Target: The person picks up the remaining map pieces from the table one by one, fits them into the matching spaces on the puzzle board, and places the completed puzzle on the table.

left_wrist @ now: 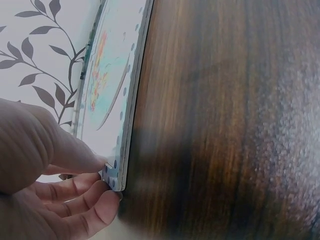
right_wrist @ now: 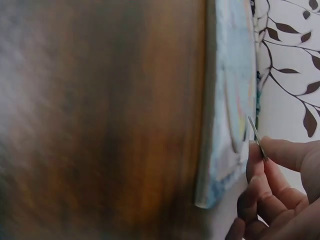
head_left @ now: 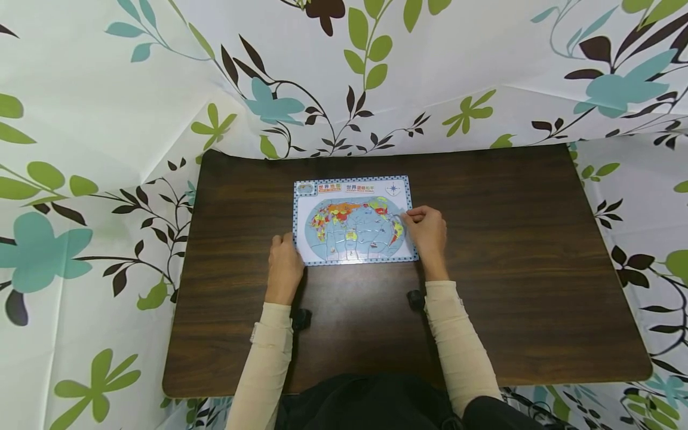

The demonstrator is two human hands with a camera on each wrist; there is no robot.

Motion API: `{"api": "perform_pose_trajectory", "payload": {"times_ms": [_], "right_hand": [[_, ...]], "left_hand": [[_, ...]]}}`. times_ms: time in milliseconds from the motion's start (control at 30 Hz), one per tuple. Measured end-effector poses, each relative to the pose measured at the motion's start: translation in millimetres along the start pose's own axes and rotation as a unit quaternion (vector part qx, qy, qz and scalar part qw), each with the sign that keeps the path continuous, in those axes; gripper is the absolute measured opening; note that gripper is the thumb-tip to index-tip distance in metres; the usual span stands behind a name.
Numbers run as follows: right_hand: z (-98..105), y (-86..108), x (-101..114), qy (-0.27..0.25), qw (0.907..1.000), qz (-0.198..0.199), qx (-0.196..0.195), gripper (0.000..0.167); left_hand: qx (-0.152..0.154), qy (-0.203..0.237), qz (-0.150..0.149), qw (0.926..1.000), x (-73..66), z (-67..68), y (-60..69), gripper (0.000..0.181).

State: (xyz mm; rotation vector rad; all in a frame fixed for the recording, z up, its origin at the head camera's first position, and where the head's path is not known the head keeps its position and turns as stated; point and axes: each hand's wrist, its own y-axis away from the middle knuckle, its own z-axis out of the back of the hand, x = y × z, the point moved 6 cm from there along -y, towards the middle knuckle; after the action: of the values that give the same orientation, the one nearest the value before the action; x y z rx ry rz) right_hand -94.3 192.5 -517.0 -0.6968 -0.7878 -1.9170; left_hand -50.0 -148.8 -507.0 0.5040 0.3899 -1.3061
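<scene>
A world-map jigsaw puzzle board (head_left: 302,206) with a blue dotted border lies on the table, its oval map filled with coloured pieces. My left hand (head_left: 284,269) grips the board's near left corner; in the left wrist view the thumb is on top and the other fingers curl at the edge and below. At the board's right side, my right hand (head_left: 427,234) pinches a thin puzzle piece (right_wrist: 257,136) between thumb and fingers. That piece appears edge-on, tilted above the map in the right wrist view, so its printed face cannot be made out.
The dark wood-grain table (head_left: 516,251) extends to both sides of the board. A white cloth with leaf and flower prints (head_left: 457,54) hangs behind and around it. Small dark devices (head_left: 302,319) sit at the inner side of both wrists.
</scene>
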Motion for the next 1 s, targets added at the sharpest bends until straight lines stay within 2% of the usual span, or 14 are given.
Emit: {"api": "perform_pose_trajectory", "payload": {"times_ms": [233,567,667,867,1000], "right_hand": [[-7,2.5,0,0.052,0.9969,0.048,-0.036,0.025],[-10,4.7,-1,0.093,0.9922,0.071,-0.042,0.025],[-9,5.5,2,0.122,0.9873,0.088,-0.051,0.025],[-9,8.3,12,0.203,0.9695,0.123,-0.060,0.027],[-10,8.6,17,0.230,0.9640,0.124,-0.051,0.029]], "left_hand": [[-0.018,0.001,-0.010,0.9998,-0.6,0.4,1.4,0.024],[0.005,-0.001,0.005,1.0000,0.3,-1.1,-0.8,0.027],[0.004,0.000,0.005,1.0000,-0.1,-0.7,-0.6,0.026],[-0.008,0.000,0.004,1.0000,0.8,-1.2,-1.2,0.025],[0.000,0.002,0.010,1.0000,2.7,-2.4,-2.1,0.027]]}}
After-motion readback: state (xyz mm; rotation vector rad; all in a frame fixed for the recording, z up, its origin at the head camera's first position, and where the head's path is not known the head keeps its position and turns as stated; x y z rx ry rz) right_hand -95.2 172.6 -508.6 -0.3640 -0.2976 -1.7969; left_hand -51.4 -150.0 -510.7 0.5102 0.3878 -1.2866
